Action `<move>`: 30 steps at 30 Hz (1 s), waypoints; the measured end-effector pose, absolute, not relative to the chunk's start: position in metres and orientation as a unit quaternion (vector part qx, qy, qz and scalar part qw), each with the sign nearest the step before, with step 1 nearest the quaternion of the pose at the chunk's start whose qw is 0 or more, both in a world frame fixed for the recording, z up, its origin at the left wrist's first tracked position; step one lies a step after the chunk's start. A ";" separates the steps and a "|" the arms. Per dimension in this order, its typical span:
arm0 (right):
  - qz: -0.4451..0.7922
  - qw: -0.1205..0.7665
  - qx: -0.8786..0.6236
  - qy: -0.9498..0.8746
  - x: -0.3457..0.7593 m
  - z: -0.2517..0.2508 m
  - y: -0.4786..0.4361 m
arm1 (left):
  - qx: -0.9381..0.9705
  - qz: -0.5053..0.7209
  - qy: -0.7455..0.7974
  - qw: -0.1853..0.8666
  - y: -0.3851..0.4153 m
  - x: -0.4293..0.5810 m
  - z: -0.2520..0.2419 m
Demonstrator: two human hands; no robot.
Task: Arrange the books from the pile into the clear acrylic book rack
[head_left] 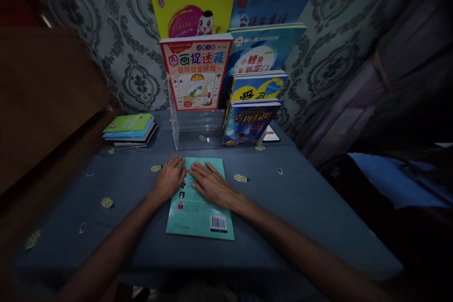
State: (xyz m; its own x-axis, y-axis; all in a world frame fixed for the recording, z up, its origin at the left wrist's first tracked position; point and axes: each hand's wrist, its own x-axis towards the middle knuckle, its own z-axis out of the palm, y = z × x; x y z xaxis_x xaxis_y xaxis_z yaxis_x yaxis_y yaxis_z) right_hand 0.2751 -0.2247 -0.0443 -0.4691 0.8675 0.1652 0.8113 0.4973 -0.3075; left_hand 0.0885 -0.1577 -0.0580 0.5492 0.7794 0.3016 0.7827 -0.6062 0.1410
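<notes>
A thin teal book (200,214) lies flat on the blue tablecloth (290,198), back cover up with a barcode at its near right corner. My left hand (171,178) rests on the book's upper left edge, fingers stretched forward and partly on the cloth. My right hand (211,183) lies flat on the upper half of the cover, fingers spread toward the left hand. Neither hand grips anything.
A clear acrylic rack (193,127) stands behind the book, holding several upright children's books (196,73). A small stack of green and blue books (130,130) lies at the back left. A wooden board (42,99) borders the left; dark fabric (389,104) hangs at the right.
</notes>
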 end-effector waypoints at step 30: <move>0.132 0.118 -0.410 -0.895 0.224 -0.043 -0.237 | -0.879 -0.207 -0.395 -0.166 -0.125 0.059 -0.054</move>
State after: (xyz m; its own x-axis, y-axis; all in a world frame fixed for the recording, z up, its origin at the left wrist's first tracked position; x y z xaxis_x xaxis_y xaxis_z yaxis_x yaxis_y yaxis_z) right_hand 0.2237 -0.2373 -0.0427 -0.6359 0.7649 0.1024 0.7030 0.6289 -0.3321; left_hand 0.0587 -0.1248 -0.0537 0.6018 0.7640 0.2327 0.6268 -0.6324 0.4551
